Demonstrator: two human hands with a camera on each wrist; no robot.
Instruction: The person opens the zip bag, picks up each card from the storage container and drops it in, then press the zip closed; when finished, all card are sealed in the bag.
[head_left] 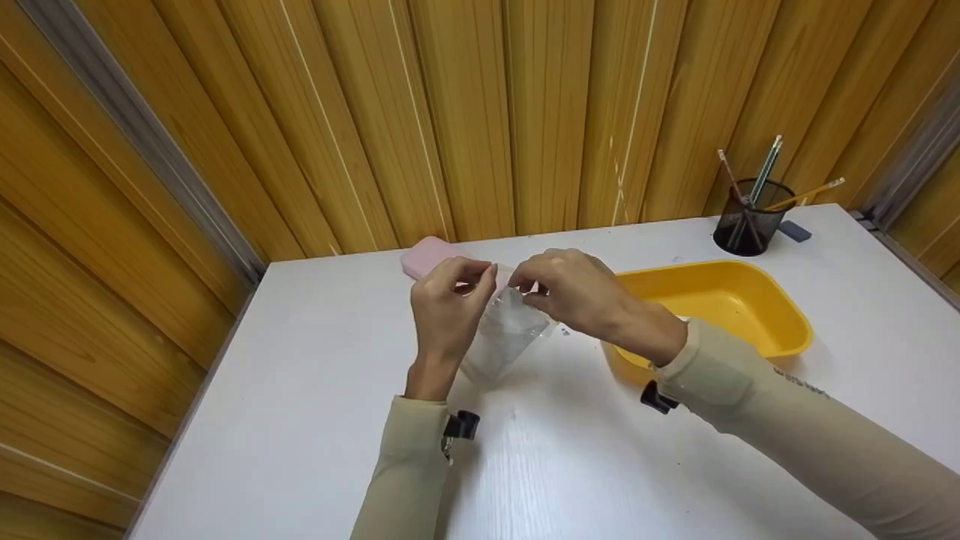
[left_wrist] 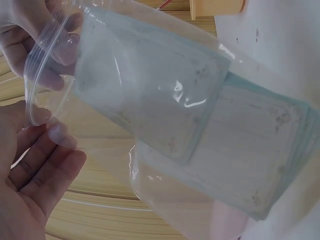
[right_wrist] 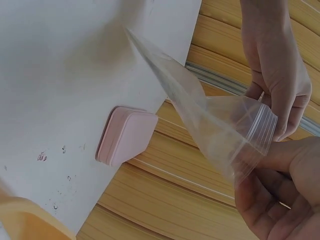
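Pink case (head_left: 426, 256) at the table's far left edge, against the wood-panelled wall. Left hand (head_left: 448, 300) raised above the white table (head_left: 315, 390), thumb and fingers pinching one side of the zip strip of a clear zip-lock bag (head_left: 504, 334); bag hanging between both hands, pale greenish cards visible inside (left_wrist: 200, 130). Right hand (head_left: 571, 289) pinching the other side of the bag's mouth. Yellow tray (head_left: 780, 315) just beyond the right wrist. Black mesh pencil cup (head_left: 752, 217) with pencils at the far right corner.

Bright even indoor light, soft faint shadows on the white table (head_left: 315, 420), glare streaks on the clear plastic bag (left_wrist: 190, 102), wide-angle bending at edges, wrist views slightly washed out
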